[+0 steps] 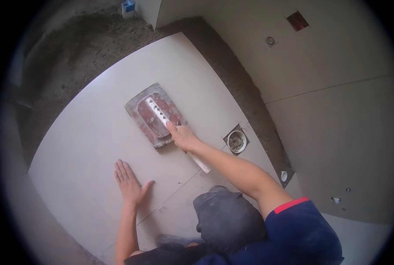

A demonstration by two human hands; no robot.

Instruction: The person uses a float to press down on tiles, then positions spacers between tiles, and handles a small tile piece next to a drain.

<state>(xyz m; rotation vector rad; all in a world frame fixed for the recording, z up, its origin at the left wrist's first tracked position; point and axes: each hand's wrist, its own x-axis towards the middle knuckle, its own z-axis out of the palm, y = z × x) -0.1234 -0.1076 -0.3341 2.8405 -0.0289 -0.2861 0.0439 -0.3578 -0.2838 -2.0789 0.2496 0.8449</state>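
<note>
Right hand (182, 136) — closing around the long white perforated handle (158, 114) of a red, mortar-crusted rectangular tool (155, 115), index finger stretching forward along the bar; the handle's free end is sticking out behind the wrist toward the person. The tool is lying flat on the large pale floor tile (86, 132), near that tile's far right part.

Left hand (128, 182) — resting open, palm down and fingers spread, flat on the same tile, near its front edge, well apart from the tool and gripping nothing.

Surroundings — a round floor drain (237, 141) is sitting in a square cutout just right of the right hand; dark raw mortar bed (73, 48) is running beyond the tile; pale tiled wall (329, 88) is rising at right. The person's dark-clad knee (225, 218) is showing low in the view.
</note>
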